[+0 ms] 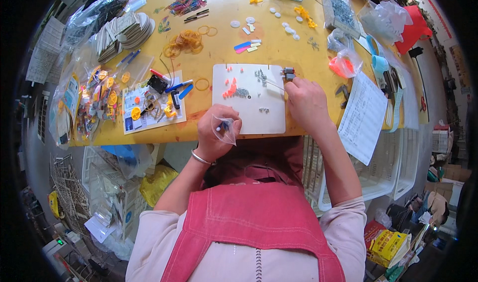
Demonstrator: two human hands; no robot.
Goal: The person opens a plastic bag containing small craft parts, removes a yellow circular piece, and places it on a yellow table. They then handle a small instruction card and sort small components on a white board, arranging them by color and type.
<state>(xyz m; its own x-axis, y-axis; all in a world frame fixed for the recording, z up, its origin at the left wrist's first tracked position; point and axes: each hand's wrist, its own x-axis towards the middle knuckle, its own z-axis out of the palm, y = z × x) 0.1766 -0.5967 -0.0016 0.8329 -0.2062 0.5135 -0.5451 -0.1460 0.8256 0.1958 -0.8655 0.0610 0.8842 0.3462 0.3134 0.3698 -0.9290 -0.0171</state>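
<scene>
My left hand is closed around a small clear plastic bag at the near left edge of a white board. Something dark shows inside the bag, too small to name. Over the board's right edge, my right hand pinches a thin pale stick. Its tip points at a group of small grey screws. Other tiny screws lie in a heap beside orange pieces, and a few metal bits sit closer to me. A small dark part with metal lies just beyond my right fingers.
Left of the board, a printed sheet carries pens, rubber bands and yellow wheels. Farther back are rubber bands and coloured strips. A box of metal pieces stands back right. A paper list hangs over the table's right front edge.
</scene>
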